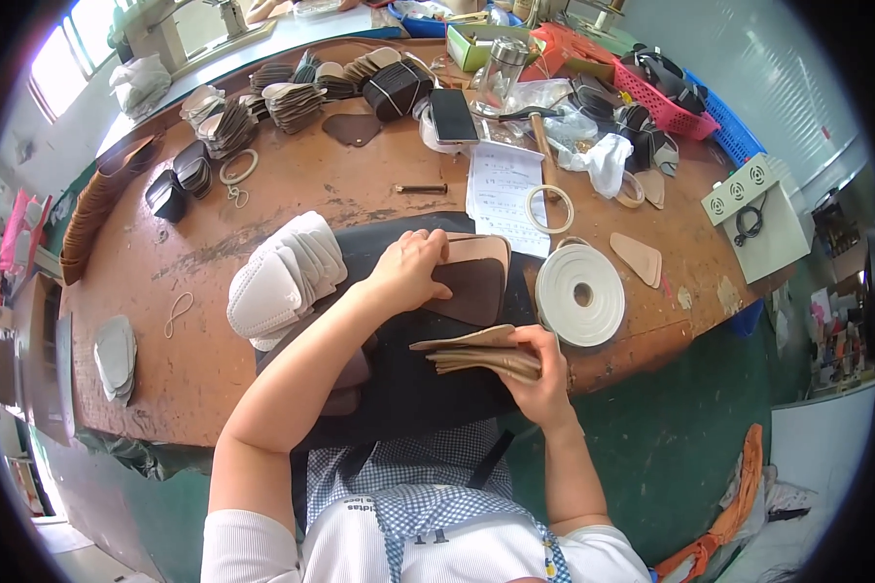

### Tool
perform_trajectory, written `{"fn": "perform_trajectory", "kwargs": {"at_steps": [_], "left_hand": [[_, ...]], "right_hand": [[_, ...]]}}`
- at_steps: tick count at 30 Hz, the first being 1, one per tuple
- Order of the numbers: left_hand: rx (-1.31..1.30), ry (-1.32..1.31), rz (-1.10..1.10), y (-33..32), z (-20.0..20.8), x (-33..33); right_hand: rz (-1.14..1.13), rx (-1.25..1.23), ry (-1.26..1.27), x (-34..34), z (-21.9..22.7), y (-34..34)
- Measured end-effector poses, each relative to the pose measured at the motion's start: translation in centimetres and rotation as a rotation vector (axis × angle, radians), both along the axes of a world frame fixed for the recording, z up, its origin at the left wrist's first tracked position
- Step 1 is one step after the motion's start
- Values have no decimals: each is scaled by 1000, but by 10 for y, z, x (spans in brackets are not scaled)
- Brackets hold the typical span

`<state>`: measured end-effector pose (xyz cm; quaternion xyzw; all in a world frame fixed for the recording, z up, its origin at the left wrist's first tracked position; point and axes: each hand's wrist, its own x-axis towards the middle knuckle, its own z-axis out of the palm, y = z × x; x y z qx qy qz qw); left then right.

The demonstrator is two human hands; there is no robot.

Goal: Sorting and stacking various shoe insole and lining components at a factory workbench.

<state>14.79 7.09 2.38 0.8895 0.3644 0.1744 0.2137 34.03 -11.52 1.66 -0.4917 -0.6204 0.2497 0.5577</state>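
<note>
My left hand (410, 273) bends over the left end of a dark brown leather piece (476, 291), thumb and fingers closed at its edge. Under that piece a tan leather piece (496, 249) shows along the top and right. In my right hand (542, 379) is a stack of tan leather pieces (486, 358), gripped at its right end and held above the black mat (399, 389). Left of my left forearm lies a fanned pile of white perforated pieces (287, 277). More dark brown pieces (345, 384) are partly hidden under that forearm.
A white tape roll (551, 291) lies right of the mat. Beyond are written papers (504, 194), a phone (454, 117), a hammer (542, 146) and a glass jar (503, 73). Bundled pieces (294, 105) line the back left. A metal box (758, 214) stands at the right edge.
</note>
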Motion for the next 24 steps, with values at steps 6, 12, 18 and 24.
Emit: {"fn": "perform_trajectory", "kwargs": {"at_steps": [6,12,18,24], "left_hand": [[14,-103,97,-27,31,-27],[-286,-120,331,-82,101,-119],[-386,-248,479,-108,66,-163],[-233,-27,513,-127,75,-152]], "right_hand": [[89,2,-280,9,13,9],[140,-61,-107,11,9,15],[167,-44,-61,5,16,20],[106,-12,6,23,16,10]]}}
